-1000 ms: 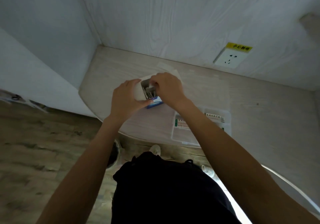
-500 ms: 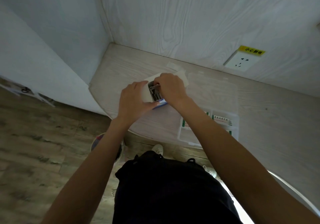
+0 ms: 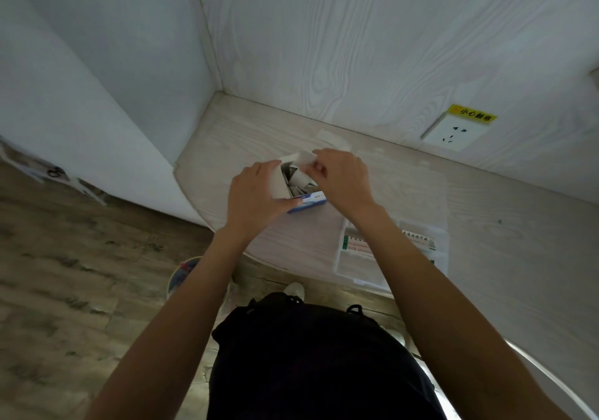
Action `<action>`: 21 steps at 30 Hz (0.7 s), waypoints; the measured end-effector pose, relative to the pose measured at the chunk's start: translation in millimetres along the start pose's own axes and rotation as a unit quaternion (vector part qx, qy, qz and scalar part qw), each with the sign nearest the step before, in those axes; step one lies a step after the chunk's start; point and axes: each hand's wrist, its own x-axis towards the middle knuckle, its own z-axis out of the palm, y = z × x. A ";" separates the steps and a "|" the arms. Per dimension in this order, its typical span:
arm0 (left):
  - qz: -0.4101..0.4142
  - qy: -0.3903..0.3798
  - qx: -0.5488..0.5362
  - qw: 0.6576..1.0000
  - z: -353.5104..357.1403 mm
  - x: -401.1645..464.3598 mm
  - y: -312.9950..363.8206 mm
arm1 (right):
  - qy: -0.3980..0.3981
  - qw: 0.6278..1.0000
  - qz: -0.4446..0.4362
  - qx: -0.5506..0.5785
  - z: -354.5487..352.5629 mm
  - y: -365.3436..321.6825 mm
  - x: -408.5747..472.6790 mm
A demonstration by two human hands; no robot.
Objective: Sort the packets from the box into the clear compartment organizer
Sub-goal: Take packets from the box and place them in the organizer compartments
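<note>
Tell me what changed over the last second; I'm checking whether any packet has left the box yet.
The right hand, whose fingers were down in the box among the packets, has come up to the top flap at the far rim and now pinches it. No packet has come out. The left hand still grips the box's left side; the organizer lies where it was on the table.

Your left hand [image 3: 256, 194] curls round the side of the box [image 3: 291, 183], thumb wrapped under its near lower corner, wrist bent slightly inward. Your right hand [image 3: 340, 176] arches over the open top, fingertips [image 3: 316, 157] pinching the far flap. Both forearms extend forward from the lower frame and converge, bare to the elbow.
</note>
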 end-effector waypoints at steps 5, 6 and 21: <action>-0.011 -0.010 -0.002 1.000 -3.8 -0.1 -0.8 | 0.065 0.992 0.061 0.087 -4.7 8.3 -2.4; -0.012 -0.010 -0.002 1.000 -4.6 -0.3 -0.5 | 0.077 0.989 0.069 0.102 -4.1 9.4 -2.5; -0.073 -0.021 0.033 0.997 -10.4 12.6 -4.4 | 0.164 0.887 0.201 0.383 -28.8 15.1 -6.6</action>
